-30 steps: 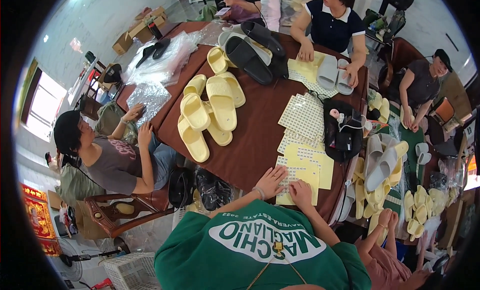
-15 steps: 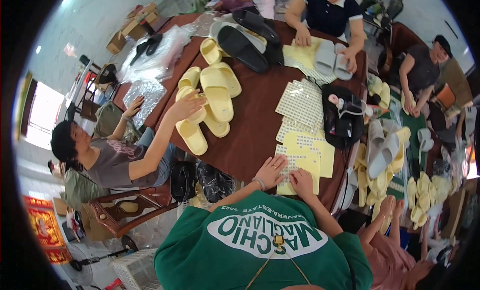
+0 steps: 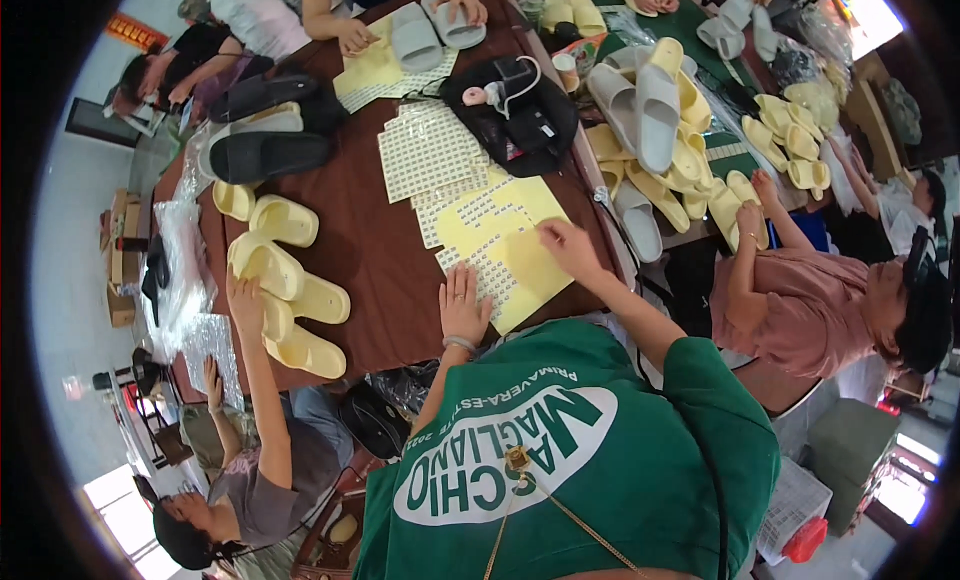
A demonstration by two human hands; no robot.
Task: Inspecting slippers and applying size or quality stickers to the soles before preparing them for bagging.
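Observation:
My left hand point(image 3: 466, 302) lies flat, fingers extended, on a yellow sheet of small white printed stickers point(image 3: 545, 288). Part of that sheet is bare yellow backing. Over its far right side hovers or rests my right hand point(image 3: 566, 245), its fingers curled together; anything between the fingertips is too small to make out. More sticker sheets point(image 3: 425, 152) lie overlapping just beyond. A black bag point(image 3: 550, 145) with a pink and white device on it sits behind them.
Yellow slippers point(image 3: 325, 300) stand at the left, a co-worker's hand point(image 3: 243, 300) touching one. Black slippers point(image 3: 270, 158) lie farther back. Across the table another person's hand point(image 3: 462, 8) touches grey slippers point(image 3: 415, 40). Piled slippers point(image 3: 657, 120) cover the table at right.
My view has turned to the right. My right hand has moved away from my left hand, across the sheet to its far right side. My left hand stays flat on the sheet.

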